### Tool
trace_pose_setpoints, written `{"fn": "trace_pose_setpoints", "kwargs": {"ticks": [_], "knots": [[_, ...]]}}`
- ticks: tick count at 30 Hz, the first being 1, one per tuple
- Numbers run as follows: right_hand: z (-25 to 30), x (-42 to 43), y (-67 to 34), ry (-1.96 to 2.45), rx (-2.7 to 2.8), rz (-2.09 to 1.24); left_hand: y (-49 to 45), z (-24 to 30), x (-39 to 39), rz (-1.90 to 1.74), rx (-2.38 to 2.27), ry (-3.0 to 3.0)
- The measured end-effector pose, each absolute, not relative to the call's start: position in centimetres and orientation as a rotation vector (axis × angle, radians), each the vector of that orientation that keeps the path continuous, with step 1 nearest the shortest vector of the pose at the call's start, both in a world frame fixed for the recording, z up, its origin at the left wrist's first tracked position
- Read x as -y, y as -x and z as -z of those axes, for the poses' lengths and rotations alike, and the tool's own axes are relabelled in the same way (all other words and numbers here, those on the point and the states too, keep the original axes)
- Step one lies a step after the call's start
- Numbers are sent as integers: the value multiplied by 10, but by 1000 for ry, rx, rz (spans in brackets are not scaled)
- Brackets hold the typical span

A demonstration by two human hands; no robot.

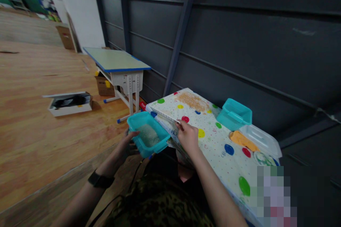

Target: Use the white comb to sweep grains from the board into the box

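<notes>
My left hand point(129, 141) grips the near side of a teal plastic box point(148, 134) holding pale rice-like grain, kept level at the edge of the table. My right hand point(187, 136) lies on the white polka-dot tablecloth point(213, 142) at the table's near edge, fingers curled and pinching the cloth's edge by the box. A black band sits on my left wrist. A heap of yellow grain point(192, 101) lies on the cloth at the far end.
A second teal box point(234, 113), a clear lid point(262, 139), an orange cloth point(243, 140) and a patterned plate point(263, 158) sit further right. A grey wall runs behind. A small blue-edged desk point(115, 60) and an open white box point(69, 103) stand on the wooden floor.
</notes>
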State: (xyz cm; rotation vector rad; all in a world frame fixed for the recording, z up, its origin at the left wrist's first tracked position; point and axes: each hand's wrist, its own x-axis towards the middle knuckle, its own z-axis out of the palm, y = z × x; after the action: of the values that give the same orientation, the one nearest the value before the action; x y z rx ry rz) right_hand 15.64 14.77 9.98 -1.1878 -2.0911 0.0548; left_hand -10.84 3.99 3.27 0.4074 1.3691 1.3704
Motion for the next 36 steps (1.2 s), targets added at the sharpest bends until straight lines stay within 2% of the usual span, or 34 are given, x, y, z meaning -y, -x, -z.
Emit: {"fn": "trace_pose_setpoints", "kwargs": {"ticks": [14,36], "knots": [[-85,-128,-173,1065,2047,13,107,-21,-39,-1324,-1347,-418],[-83,-124,-191,1070,1945,-72,96,-18,-33,-1353,-1363,-375]]}}
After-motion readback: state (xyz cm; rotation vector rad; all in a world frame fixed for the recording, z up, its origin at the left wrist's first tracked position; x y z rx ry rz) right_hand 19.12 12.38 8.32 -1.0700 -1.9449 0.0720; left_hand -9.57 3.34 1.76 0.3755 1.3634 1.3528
